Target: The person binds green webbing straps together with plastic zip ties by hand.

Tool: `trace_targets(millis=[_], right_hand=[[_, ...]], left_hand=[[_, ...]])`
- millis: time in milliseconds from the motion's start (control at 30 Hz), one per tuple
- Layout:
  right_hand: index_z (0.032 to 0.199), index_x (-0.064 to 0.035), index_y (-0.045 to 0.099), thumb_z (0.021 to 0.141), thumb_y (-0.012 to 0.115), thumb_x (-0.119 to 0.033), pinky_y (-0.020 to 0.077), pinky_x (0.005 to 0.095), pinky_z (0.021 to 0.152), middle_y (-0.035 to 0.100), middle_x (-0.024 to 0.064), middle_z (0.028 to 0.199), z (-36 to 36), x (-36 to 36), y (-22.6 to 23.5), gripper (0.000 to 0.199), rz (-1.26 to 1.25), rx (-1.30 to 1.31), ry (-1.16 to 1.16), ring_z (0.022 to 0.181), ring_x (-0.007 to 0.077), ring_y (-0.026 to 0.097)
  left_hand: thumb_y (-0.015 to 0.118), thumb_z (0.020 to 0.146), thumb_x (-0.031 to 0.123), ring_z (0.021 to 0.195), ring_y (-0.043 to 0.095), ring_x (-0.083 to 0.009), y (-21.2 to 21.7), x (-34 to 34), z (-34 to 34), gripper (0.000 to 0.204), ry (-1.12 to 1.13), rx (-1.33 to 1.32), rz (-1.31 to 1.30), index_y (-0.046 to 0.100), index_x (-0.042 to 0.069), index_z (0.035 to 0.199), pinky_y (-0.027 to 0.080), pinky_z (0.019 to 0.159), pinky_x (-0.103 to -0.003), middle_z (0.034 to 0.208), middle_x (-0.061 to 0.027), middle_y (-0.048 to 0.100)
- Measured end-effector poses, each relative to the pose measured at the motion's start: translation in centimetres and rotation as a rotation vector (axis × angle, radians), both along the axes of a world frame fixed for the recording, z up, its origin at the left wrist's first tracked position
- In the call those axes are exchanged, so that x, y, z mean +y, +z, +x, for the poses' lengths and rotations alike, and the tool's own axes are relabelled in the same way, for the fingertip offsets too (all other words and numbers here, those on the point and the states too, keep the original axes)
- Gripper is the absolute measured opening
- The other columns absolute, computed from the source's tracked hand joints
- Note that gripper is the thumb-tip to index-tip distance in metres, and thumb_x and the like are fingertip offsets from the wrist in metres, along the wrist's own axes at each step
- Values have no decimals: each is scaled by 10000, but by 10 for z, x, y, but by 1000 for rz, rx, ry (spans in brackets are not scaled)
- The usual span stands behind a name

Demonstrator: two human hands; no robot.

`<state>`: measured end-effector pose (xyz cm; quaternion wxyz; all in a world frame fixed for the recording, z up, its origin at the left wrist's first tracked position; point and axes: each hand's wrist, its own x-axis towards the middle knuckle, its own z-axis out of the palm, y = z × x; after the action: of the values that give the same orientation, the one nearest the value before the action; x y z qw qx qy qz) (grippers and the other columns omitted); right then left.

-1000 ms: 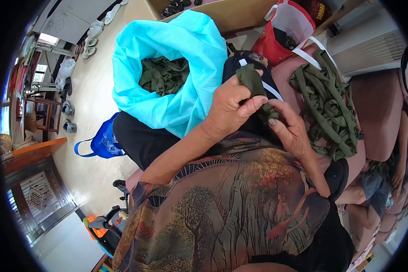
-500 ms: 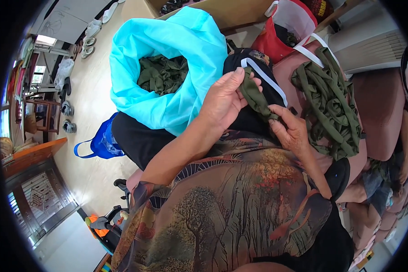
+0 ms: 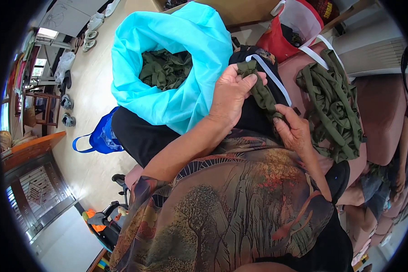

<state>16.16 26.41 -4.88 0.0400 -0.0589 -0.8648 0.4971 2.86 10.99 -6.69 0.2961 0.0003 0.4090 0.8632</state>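
A dark green fabric strip (image 3: 263, 96) is stretched between my hands above my lap. My left hand (image 3: 233, 90) pinches its upper end, the thumb laid across the cloth. Lower down, my right hand (image 3: 296, 130) grips the other end between thumb and fingers; part of that end is hidden by the hand. Just left of my left hand stands a bright turquoise bag (image 3: 126, 68) with its mouth rolled open. More crumpled green cloth (image 3: 165, 70) lies inside it. To the right of my right hand, a heap of green strips (image 3: 333, 111) rests on a pink seat.
A red bag (image 3: 276, 41) with white handles stands beyond the heap. A blue bag (image 3: 105, 135) sits on the floor by my left leg. Several shoes (image 3: 89, 44) line the far left. Another person's arm (image 3: 402, 158) shows at the right edge.
My left hand has changed its hold on the strip: its thumb now crosses the front of the cloth. Both hands appear slightly farther right, as does the heap, as the view shifts.
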Motion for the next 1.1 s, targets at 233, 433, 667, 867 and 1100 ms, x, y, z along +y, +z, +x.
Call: trace_targets(millis=[233,433,667,867,1100], right_hand=[[1171,-17,600,866,604,3,471,257,659,671,56,926,0,2,-9,306,32,-12,-25,691,175,578],[1218,-17,591,891,590,15,389,226,580,566,-6,752,-5,-2,-12,328,48,143,-24,603,105,441],[1221,-13,590,889,597,11,390,230,573,567,-1,748,-3,1,-14,333,41,124,-10,599,110,445],[1219,-9,595,886,605,10,394,231,571,580,5,749,0,5,-13,334,32,98,10,589,121,453],[1205,-7,603,883,611,4,413,239,593,612,16,801,-3,5,-14,323,65,147,11,615,133,490]], left_hand=[[606,921,19,954,663,-223,-1,5,12,313,-57,79,-82,492,6,1212,536,864,-326,1063,-165,667],[590,965,139,944,660,-212,3,4,15,278,-114,55,-65,515,17,1204,537,847,-320,1048,-160,671],[555,1001,295,939,657,-207,5,-1,5,318,-107,-88,33,564,17,1156,532,854,-327,1059,-154,671],[560,1001,303,929,652,-207,5,1,4,324,-70,-89,61,591,5,1125,524,875,-340,1061,-154,672],[557,1002,291,916,645,-206,-9,2,9,318,-112,-60,32,593,-1,1121,519,873,-337,1041,-147,669]])
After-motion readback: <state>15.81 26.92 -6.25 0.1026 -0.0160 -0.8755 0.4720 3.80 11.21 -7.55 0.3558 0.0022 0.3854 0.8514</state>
